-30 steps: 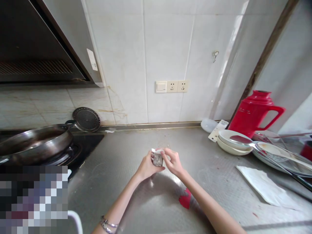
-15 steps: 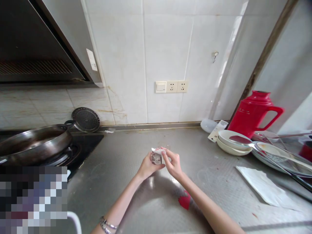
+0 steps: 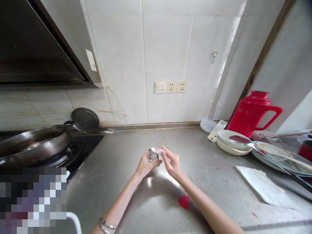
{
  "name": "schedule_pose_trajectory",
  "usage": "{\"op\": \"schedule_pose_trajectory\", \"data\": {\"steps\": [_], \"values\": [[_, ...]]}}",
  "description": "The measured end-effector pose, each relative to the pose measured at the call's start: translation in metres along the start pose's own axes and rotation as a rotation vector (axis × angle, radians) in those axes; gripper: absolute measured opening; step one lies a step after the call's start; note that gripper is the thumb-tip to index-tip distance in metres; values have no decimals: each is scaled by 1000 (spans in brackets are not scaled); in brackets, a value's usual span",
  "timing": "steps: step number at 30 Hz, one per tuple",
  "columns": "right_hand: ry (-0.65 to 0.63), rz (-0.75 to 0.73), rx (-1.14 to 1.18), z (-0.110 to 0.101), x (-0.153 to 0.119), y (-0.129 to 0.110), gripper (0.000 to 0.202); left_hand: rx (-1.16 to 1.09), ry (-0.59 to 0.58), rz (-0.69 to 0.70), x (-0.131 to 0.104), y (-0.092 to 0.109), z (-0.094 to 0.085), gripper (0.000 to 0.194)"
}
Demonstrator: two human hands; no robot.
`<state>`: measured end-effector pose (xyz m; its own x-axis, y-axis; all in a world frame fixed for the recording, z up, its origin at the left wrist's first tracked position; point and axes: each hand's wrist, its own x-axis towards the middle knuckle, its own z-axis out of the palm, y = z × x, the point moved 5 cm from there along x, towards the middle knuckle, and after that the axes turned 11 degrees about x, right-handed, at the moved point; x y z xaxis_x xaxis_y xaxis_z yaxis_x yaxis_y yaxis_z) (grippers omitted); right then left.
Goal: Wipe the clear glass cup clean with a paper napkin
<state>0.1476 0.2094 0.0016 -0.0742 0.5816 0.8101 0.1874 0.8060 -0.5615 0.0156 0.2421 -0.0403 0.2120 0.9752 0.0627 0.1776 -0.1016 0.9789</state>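
Observation:
My left hand (image 3: pixel 144 165) is wrapped round a small, squarish, greyish see-through object (image 3: pixel 153 155), whose exact kind I cannot make out. Between the fingertips of my right hand (image 3: pixel 172 162) is a crumpled white tissue (image 3: pixel 158 150), pinched at the object's upper right edge. Both hands are above the middle of the metal counter (image 3: pixel 117 156). Fingers cover part of the small object. Below my right forearm a red patch (image 3: pixel 184 202) shows on the counter.
A steel pan (image 3: pixel 36 143) sits on the stove at left, with a dark round perforated disc (image 3: pixel 85 120) behind it. At right are a red thermos jug (image 3: pixel 253 113), stacked white bowls (image 3: pixel 231 148), a large plate with utensils, and a flat white sheet (image 3: pixel 263 187).
The small object has tilted and shifted slightly left in my left hand. The tissue has moved a little off its front face, towards its upper right edge.

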Motion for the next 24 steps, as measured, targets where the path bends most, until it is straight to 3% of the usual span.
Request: {"op": "schedule_pose_trajectory", "data": {"steps": [4, 10, 16, 19, 24], "values": [[-146, -121, 14, 8, 1, -6, 29, 39, -80, 64, -4, 11, 6, 44], [-91, -77, -58, 1, 6, 1, 29, 75, -76, -149, -9, 9, 5, 64], [-243, -141, 22, 12, 2, -15, 28, 158, -121, -91, -5, -1, 3, 36], [-296, -116, 16, 15, 2, -11, 28, 162, -135, -71, -6, -2, 6, 39], [-174, -52, -37, 4, 5, 4, 29, 109, -94, -161, -9, 1, 6, 59]]}}
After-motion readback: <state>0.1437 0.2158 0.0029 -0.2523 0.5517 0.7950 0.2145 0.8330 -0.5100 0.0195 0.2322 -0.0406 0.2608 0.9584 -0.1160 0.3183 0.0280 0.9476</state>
